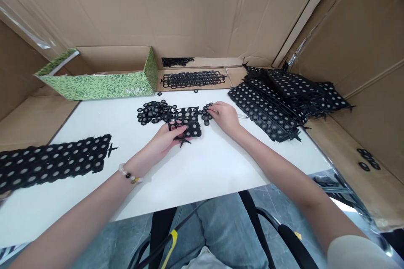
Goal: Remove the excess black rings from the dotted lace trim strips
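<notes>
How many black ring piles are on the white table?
2: a larger pile left of the sheet in the left hand, a smaller pile at the right hand. The sheet may hide more.

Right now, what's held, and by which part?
Left hand holds a black sheet by its near left corner; right hand, at the loose rings, can't be told.

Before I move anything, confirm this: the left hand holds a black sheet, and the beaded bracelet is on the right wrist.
Not quite: the head view shows the beaded bracelet on the left wrist. The left hand does hold a black sheet.
</notes>
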`<state>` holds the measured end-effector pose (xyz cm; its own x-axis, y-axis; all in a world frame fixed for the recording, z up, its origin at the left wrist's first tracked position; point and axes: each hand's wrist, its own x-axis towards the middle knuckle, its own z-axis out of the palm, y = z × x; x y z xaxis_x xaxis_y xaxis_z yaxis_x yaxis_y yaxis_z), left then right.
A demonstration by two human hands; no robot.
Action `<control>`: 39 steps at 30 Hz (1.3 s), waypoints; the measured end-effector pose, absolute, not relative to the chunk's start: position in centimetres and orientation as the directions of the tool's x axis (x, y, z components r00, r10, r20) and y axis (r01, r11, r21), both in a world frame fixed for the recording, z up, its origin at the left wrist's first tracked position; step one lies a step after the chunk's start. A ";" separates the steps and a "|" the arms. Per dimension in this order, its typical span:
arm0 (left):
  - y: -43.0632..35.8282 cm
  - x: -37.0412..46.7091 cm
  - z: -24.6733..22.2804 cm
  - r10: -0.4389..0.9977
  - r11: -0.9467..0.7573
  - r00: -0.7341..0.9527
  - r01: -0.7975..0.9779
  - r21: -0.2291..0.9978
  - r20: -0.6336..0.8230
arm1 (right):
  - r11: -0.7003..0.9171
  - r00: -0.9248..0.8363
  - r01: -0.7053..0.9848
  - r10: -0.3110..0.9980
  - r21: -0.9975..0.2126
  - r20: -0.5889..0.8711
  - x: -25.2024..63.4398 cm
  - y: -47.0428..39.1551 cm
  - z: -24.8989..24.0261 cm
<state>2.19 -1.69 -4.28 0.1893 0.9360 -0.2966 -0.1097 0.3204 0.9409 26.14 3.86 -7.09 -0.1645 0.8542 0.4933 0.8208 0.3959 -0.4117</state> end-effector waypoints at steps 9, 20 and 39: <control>-1.8 2.1 -3.8 0.925 0.351 0.225 -0.199 0.915 -0.306 | 0.654 -0.328 0.514 0.748 -0.555 0.578 23.3 -0.2 -4.6; -2.0 2.4 -4.6 0.942 0.252 0.251 -0.101 0.962 -0.221 | 0.603 -0.343 0.523 0.796 -0.602 0.499 22.4 -0.3 -5.5; -1.3 1.9 -4.3 0.925 0.377 0.136 -0.233 0.896 -0.354 | 0.482 -0.199 0.752 0.816 -0.449 0.543 26.4 4.5 -7.4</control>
